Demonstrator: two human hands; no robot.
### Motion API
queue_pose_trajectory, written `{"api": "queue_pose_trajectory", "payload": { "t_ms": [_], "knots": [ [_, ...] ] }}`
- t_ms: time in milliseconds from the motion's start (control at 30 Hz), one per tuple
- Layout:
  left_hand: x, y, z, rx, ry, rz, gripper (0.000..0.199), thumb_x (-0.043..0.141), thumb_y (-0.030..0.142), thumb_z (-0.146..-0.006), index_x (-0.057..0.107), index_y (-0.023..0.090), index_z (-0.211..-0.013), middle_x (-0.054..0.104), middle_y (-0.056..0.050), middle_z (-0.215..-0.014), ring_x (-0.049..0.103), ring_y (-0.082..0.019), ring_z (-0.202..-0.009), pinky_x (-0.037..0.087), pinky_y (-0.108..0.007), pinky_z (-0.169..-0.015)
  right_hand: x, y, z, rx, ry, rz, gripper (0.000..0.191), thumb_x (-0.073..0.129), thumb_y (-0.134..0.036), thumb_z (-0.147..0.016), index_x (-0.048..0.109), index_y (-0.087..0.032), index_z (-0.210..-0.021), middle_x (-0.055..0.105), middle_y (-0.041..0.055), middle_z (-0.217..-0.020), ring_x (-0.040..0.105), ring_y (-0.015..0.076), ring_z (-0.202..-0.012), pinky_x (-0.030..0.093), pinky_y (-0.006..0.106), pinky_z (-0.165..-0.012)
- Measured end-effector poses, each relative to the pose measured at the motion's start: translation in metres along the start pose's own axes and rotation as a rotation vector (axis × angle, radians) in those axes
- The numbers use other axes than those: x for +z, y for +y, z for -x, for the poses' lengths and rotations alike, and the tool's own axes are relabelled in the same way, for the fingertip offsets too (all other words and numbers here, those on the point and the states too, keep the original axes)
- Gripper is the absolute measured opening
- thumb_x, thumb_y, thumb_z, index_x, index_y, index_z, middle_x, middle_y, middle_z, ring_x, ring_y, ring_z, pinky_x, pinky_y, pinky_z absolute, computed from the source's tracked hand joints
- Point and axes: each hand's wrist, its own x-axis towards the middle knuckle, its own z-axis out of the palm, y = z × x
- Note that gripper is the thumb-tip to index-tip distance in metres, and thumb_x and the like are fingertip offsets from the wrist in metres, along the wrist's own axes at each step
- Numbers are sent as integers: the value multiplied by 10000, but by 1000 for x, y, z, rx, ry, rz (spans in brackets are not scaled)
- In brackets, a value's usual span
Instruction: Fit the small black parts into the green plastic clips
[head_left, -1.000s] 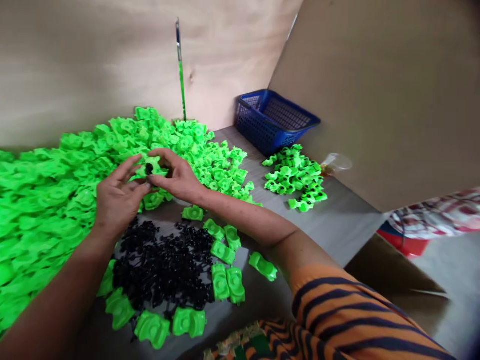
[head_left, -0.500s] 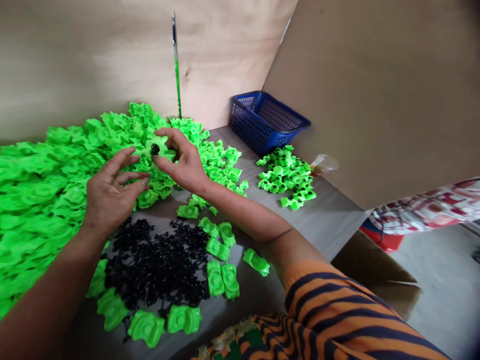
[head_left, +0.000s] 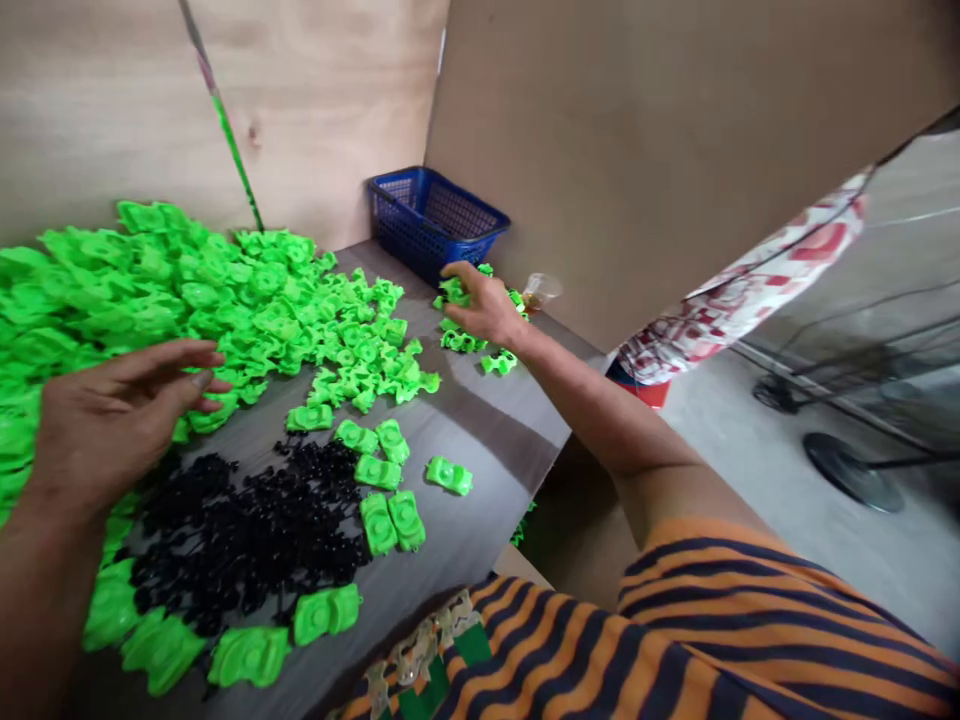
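My right hand (head_left: 484, 308) reaches over the small pile of green pieces (head_left: 499, 362) with black parts, beside the blue basket. Its fingers are apart, and a green piece shows between thumb and forefinger, though I cannot tell whether it is gripped. My left hand (head_left: 120, 415) hovers at the left, fingers apart and holding nothing, by the edge of the large heap of green car-shaped pieces (head_left: 187, 290). Below it lies a heap of small black parts (head_left: 255, 530), with several single green pieces (head_left: 450, 475) around it.
The blue basket (head_left: 439, 225) stands in the back corner against wooden and brown panels. A clear cup (head_left: 541, 290) lies beside the small pile. Past the table's right edge are an open cardboard box (head_left: 585, 520) and a round black stand base (head_left: 853, 472).
My right hand has moved right from the large heap, with the green piece it held, to the small pile. My left hand stays near the large heap. The view has turned right.
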Motion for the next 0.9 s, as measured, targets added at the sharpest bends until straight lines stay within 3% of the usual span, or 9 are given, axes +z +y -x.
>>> {"api": "queue_pose_trajectory", "payload": {
  "t_ms": [167,300,367,433,567,700,800,900],
  "knots": [
    [8,6,8,-154,-233,-11,298,882,469,-517,839,304,-761,810,3,-746,739,-239,-580,655,-379,-536,-38,77,41,294,14,252,582,632,-234,-781,620,-135,-1354,722,116,-923,656,308,-882,540,463,-885],
    [10,11,18,-61,-191,-67,229,855,516,-608,846,388,-798,807,36,-750,771,-318,-624,689,-610,-733,-44,104,58,365,46,224,557,645,-250,-812,617,-132,-1355,737,159,-1052,670,306,-967,552,466,-929],
    [9,14,21,-10,-181,-85,190,830,537,-675,840,436,-836,803,63,-757,780,-349,-647,638,-739,-857,-41,112,64,341,69,205,543,631,-270,-830,615,-145,-1359,736,175,-1119,665,304,-1009,548,465,-957],
    [8,16,23,24,-180,-79,165,818,538,-717,834,450,-856,802,75,-766,782,-359,-653,612,-789,-880,-38,118,69,295,88,202,543,610,-297,-847,611,-134,-1365,714,215,-1225,643,318,-1093,524,487,-1023],
    [8,20,18,46,-179,-83,204,844,522,-679,841,397,-841,812,53,-771,785,-327,-638,688,-646,-763,-28,128,83,265,135,227,590,547,-388,-919,570,-85,-1425,600,285,-1446,560,355,-1272,431,557,-1154],
    [13,27,13,-66,-309,-161,366,846,619,-579,842,336,-813,826,8,-790,800,-284,-674,690,-419,-623,-21,139,96,318,132,200,624,504,-516,-967,560,-126,-1451,618,259,-1441,542,395,-1296,442,613,-1123],
    [22,37,13,-158,-461,-253,623,816,740,-518,839,248,-901,835,-43,-825,817,-283,-759,691,-397,-739,-18,148,101,301,144,163,621,542,-612,-948,608,-185,-1394,656,217,-1407,571,403,-1248,450,626,-1114],
    [34,47,18,-159,-543,-299,800,763,837,-531,826,189,-996,845,-88,-923,822,-305,-874,658,-472,-933,-17,155,103,262,219,77,701,604,-746,-872,652,-200,-1310,684,201,-1353,596,404,-1208,470,622,-1094]
  ]
}}
